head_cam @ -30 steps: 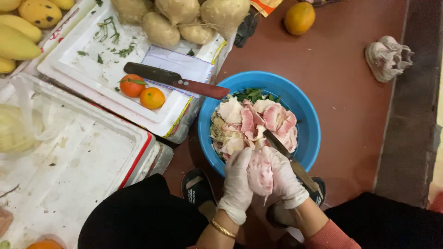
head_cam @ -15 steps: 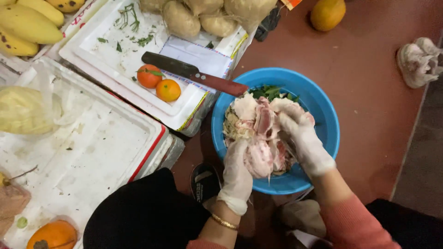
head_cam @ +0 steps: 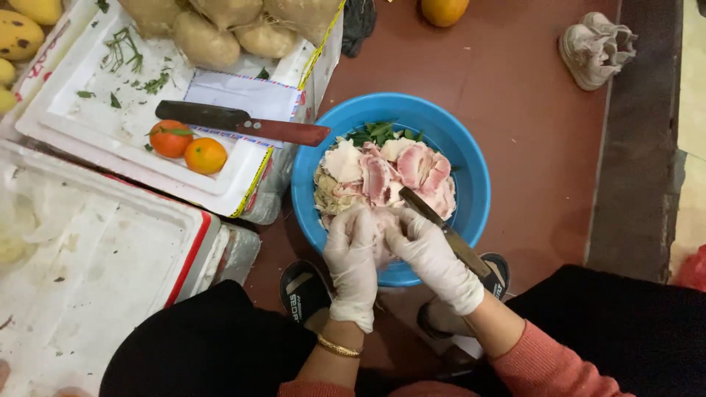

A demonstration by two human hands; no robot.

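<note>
Over the near rim of the blue basin (head_cam: 471, 169), the gloved left hand (head_cam: 351, 254) and right hand (head_cam: 426, 254) clasp one pink meat piece (head_cam: 382, 239), a knife (head_cam: 448, 235) beside the right, with sliced meat (head_cam: 390, 176) piled just beyond the fingers.

Gloved left hand (head_cam: 353, 254) and right hand (head_cam: 426, 254) curl together, grips closed.

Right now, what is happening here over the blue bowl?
A person squats over a blue plastic basin full of sliced raw meat and some green leaves. Both hands wear white gloves: the left hand grips a piece of meat at the near rim, and the right hand holds a knife against it. A second knife lies beside two small tomatoes on a white foam lid.
</note>
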